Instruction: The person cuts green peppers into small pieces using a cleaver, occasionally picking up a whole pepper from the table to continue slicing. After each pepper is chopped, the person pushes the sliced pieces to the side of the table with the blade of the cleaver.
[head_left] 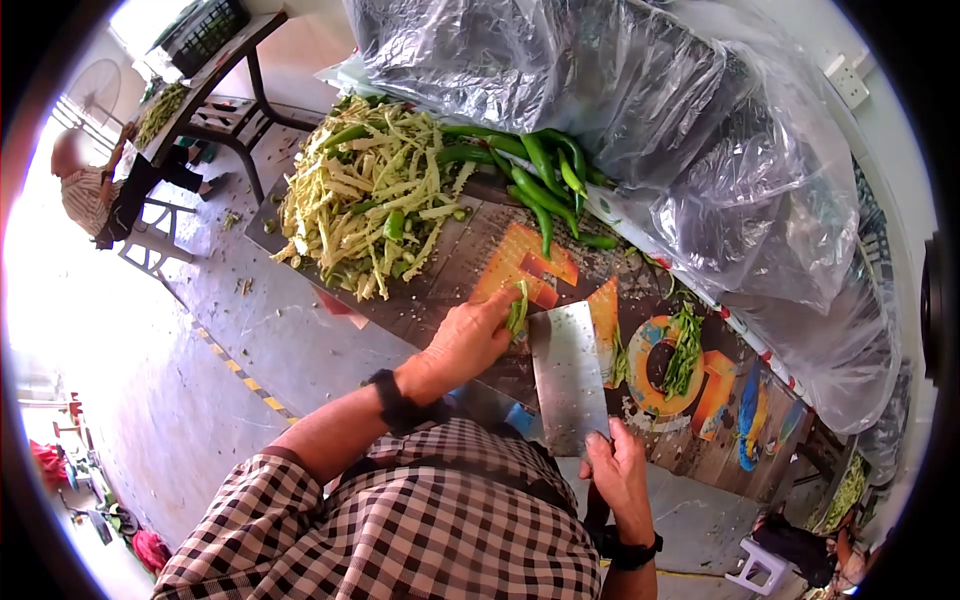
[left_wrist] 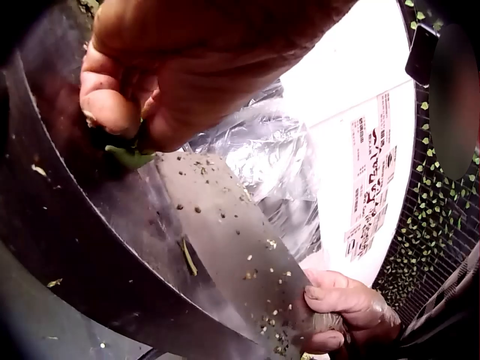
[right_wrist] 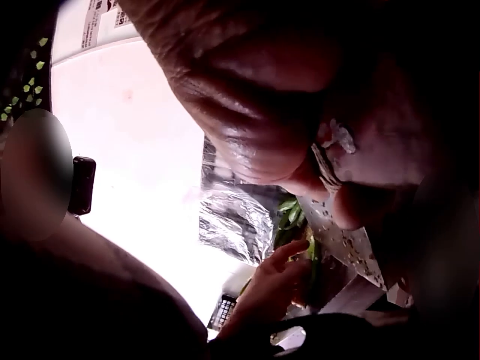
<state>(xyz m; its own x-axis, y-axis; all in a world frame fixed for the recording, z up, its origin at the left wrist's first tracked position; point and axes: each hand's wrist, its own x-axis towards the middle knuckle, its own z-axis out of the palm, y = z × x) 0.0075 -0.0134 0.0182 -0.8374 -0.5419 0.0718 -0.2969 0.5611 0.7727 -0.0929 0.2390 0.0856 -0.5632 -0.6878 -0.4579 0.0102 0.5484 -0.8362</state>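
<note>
The pepper piece [head_left: 517, 310] is in the left hand [head_left: 468, 340], above the counter [head_left: 490, 225], just beside the upper corner of the cleaver [head_left: 567, 375]. The grip of this hand is clamped on the piece, with thumb and fingers pinching it. The grip of the right hand [head_left: 620, 475] is clamped on the cleaver, at the handle end. The blade, with small seeds stuck on it, stretches over the near edge of the counter; I cannot tell if it touches the wood. To the right of the blade lie green strips [head_left: 683, 350]. Farther back are whole peppers [head_left: 540, 175], touching a big pile of pale strips [head_left: 370, 200]. Behind, a clear plastic sheet [head_left: 600, 90] hangs in folds. At far left, a person [head_left: 90, 195] sits by another table.
</note>
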